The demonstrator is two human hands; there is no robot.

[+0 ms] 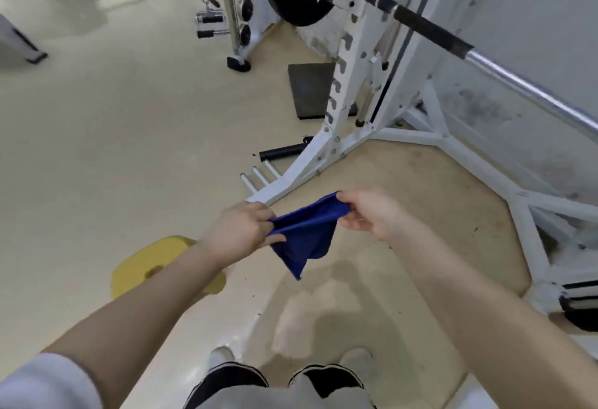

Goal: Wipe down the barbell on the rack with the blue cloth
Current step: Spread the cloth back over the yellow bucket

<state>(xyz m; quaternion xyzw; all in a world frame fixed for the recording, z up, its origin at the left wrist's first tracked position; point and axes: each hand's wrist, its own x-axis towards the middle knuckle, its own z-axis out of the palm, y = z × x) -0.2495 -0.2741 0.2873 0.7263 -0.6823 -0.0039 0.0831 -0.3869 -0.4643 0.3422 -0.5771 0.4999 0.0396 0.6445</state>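
Head view: the left hand [241,230] pinches one edge of the blue cloth [305,234] and the right hand [372,214] pinches the opposite edge, so each grip is clamped on fabric, the cloth stretched between them with a corner hanging down. It is held well below and in front of the barbell [453,43], which lies across the white rack [349,62], untouched.

The likely slip: a two-finger pinch is thin, so pressing such a loose cloth along the bar could let it bunch or drop; it may also snag where the dark knurled sleeve meets the bare steel.

There is no bench here, only a pale floor [113,117], scuffed beneath the rack. Left of the rack lies a yellow weight plate [145,263], then a dark mat [310,91] by the upright. A stained wall [534,4] stands behind the rack.
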